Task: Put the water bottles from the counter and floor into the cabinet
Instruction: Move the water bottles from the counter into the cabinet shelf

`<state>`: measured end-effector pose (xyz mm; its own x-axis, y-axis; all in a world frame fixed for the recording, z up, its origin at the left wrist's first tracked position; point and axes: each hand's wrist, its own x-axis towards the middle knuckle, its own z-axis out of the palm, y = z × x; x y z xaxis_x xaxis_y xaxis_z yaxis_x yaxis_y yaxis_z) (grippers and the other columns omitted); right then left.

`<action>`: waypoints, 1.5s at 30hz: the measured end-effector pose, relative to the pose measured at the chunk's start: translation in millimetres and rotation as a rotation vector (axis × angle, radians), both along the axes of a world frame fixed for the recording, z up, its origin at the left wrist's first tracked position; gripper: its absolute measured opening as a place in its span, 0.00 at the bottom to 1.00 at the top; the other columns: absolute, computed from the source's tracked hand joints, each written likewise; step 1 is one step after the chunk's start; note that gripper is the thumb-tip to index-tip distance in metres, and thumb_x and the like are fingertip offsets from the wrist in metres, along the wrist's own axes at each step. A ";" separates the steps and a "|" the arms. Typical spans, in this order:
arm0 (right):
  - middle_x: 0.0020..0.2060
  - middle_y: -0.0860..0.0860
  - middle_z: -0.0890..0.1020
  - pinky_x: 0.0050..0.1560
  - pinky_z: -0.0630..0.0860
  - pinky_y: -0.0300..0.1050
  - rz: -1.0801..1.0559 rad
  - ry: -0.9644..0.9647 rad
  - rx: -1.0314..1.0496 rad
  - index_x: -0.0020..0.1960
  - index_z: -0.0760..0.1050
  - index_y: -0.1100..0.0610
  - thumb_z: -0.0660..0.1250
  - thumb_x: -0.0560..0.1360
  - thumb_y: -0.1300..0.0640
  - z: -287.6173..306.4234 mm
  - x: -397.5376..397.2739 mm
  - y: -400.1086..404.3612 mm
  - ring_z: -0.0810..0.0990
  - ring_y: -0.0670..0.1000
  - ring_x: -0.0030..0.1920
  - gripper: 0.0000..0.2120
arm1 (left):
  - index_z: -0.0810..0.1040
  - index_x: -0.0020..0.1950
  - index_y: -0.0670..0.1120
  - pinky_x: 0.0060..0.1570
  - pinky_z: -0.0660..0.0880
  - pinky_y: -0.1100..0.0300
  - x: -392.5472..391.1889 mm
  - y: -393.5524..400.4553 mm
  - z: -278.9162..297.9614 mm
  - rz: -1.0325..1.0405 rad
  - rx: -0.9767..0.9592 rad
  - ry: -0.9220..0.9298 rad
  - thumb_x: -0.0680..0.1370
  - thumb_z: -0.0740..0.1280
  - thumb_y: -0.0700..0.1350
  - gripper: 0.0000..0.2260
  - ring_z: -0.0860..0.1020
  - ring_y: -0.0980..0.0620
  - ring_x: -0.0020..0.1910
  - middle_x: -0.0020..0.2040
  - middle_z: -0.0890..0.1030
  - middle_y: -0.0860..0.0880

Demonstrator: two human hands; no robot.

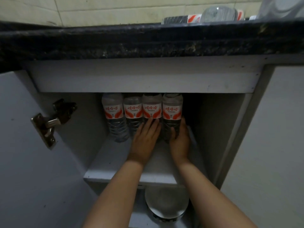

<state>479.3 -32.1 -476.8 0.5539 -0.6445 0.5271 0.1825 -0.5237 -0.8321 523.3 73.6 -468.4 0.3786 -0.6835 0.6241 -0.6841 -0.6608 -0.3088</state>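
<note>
Several clear water bottles with red-and-white labels stand in a row at the back of the white cabinet shelf (115, 162). My right hand (180, 140) wraps around the lower part of the rightmost bottle (172, 109). My left hand (145, 139) lies flat with fingers together against the base of the neighbouring bottle (151, 109). Two further bottles (113, 111) stand to the left, untouched. More bottles (213, 14) lie on the dark counter (148, 41) at the upper right.
The cabinet door (24, 145) hangs open on the left, its metal hinge (51, 122) sticking out. A closed door (271, 145) flanks the right side. A round white dish (166, 203) sits on the lower shelf beneath my arms.
</note>
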 end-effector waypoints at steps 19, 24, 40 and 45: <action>0.72 0.61 0.57 0.67 0.51 0.35 0.050 0.294 -0.095 0.70 0.57 0.63 0.59 0.76 0.65 2.1 -37.4 11.7 0.56 0.57 0.73 0.24 | 0.59 0.72 0.43 0.71 0.49 0.53 -35.6 17.7 -13.4 0.135 -0.233 0.568 0.77 0.58 0.36 0.23 0.52 0.42 0.74 0.74 0.59 0.42; 0.69 0.61 0.67 0.63 0.68 0.49 0.148 0.686 -0.405 0.66 0.67 0.62 0.61 0.74 0.62 35.1 -86.8 36.1 0.68 0.60 0.66 0.21 | 0.62 0.71 0.46 0.68 0.56 0.52 -77.8 46.4 27.4 0.324 -0.048 0.759 0.78 0.57 0.43 0.21 0.51 0.44 0.74 0.75 0.55 0.44; 0.73 0.56 0.60 0.72 0.49 0.53 0.202 1.016 -0.580 0.71 0.60 0.58 0.55 0.78 0.50 313.1 -230.2 48.8 0.55 0.57 0.73 0.23 | 0.54 0.73 0.50 0.72 0.47 0.50 -214.9 78.5 326.7 0.284 0.258 0.990 0.80 0.52 0.50 0.22 0.45 0.46 0.74 0.76 0.52 0.50; 0.69 0.60 0.67 0.70 0.56 0.55 -0.038 0.902 -0.519 0.66 0.67 0.62 0.60 0.76 0.54 384.3 -248.8 -2.7 0.62 0.59 0.70 0.21 | 0.55 0.73 0.50 0.71 0.49 0.50 -202.4 40.6 394.7 0.175 0.178 0.878 0.80 0.54 0.51 0.22 0.47 0.45 0.74 0.76 0.53 0.49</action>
